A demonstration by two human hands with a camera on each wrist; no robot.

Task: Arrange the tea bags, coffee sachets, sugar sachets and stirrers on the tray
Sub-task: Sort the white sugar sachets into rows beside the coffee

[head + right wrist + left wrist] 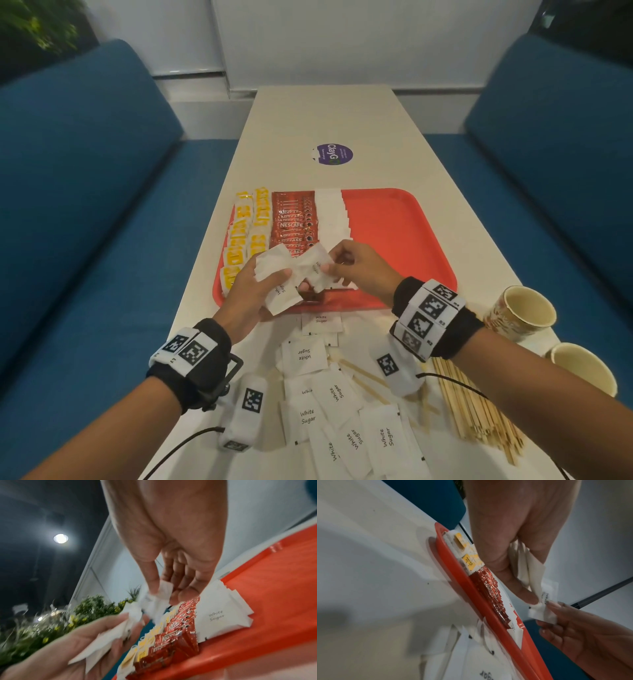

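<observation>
Paper-thin and limp, the sugar sachets (pixel 279 274) fan from the left hand (pixel 253 294), its grip clenched round several above the tray's (pixel 394 240) near edge. Right of it, the right hand (pixel 359 270) pinches one sachet (pixel 317 270); hold corners, since they likely slide.

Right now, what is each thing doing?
Left hand: holds several sugar sachets.
Right hand: pinches one sugar sachet.
Tray: holds rows, right side bare.
Coffee sachets: overlapped in a row.
Stirrers: heaped on table.
Cups: upright.
</observation>
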